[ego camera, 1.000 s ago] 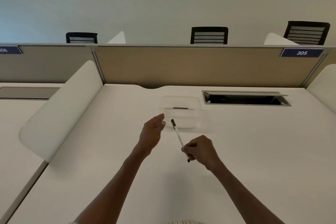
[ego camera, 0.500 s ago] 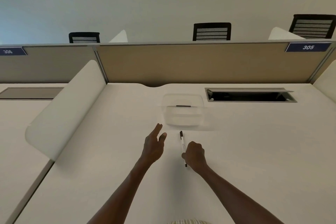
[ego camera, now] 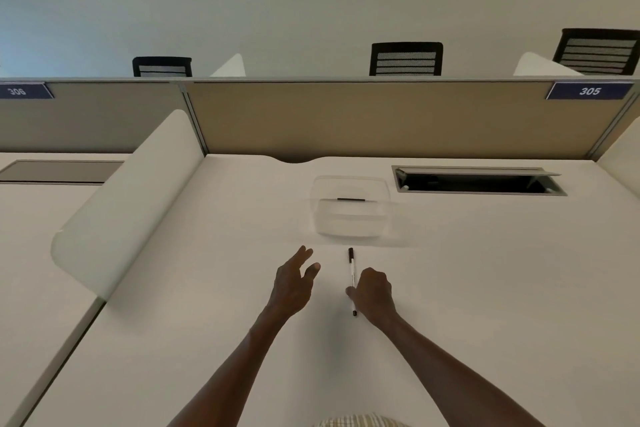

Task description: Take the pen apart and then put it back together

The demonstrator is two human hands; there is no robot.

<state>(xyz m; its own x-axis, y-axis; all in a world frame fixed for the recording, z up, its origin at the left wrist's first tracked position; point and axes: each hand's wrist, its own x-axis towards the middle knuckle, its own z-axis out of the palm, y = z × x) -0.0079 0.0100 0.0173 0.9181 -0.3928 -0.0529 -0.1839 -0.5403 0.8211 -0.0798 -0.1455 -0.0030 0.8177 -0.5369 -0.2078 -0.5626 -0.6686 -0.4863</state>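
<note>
Hands [ego camera: 372, 291] unmoved, pen [ego camera: 352, 269] steady.

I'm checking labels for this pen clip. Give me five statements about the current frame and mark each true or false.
1. The right hand grips the pen. True.
2. The left hand holds the pen's cap. False: the left hand is open and empty, beside the pen.
3. The pen is already in two pieces. False: it shows as one piece, dark at both ends.
4. A clear plastic container sits on the desk beyond the pen. True.
5. The sign at upper right reads 307. False: the sign reads 305.
</note>
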